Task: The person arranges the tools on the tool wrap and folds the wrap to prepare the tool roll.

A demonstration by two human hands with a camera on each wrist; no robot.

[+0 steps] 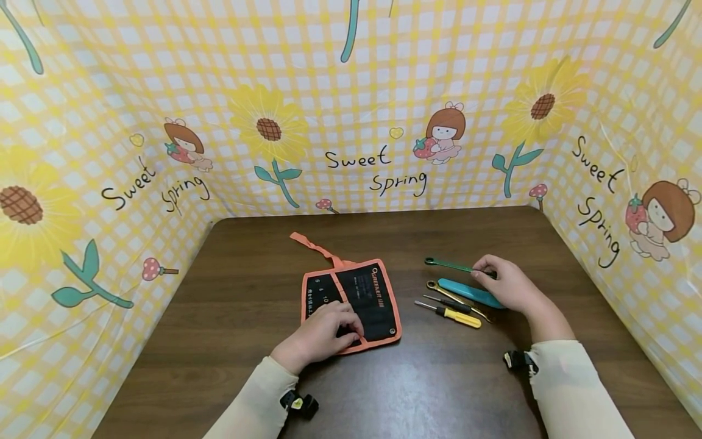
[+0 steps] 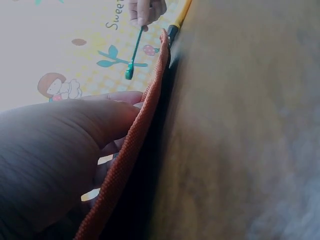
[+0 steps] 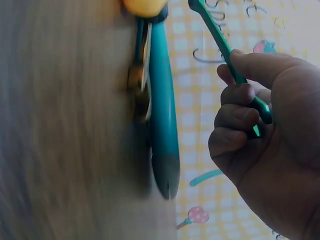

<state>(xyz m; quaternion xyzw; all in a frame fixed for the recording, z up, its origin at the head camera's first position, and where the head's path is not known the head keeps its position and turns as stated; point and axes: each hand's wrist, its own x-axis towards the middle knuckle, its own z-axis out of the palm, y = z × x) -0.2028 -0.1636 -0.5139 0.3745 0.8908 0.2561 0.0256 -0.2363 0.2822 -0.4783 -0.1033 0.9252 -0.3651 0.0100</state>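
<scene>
Orange-trimmed tool pouch (image 1: 377, 299) lies under the left hand (image 1: 326, 329), which pinches its edge. Beside the right hand (image 1: 509, 286) lie a yellow-handled screwdriver (image 1: 463, 318) and teal tool (image 1: 466, 291). That hand grips a green ring wrench (image 1: 452, 264) near one end; such an off-centre hold could let it swivel.

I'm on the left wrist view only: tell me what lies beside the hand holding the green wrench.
Observer: In the head view, a long teal item lies beside the right hand.
Operator: Name whatever sits between that and the yellow screwdriver.
Observer: A brass-colored wrench and a slim black-handled tool.
Operator: Now describe the pouch; I mostly get its edge.
Observer: An orange strap trails from its far edge.
</scene>
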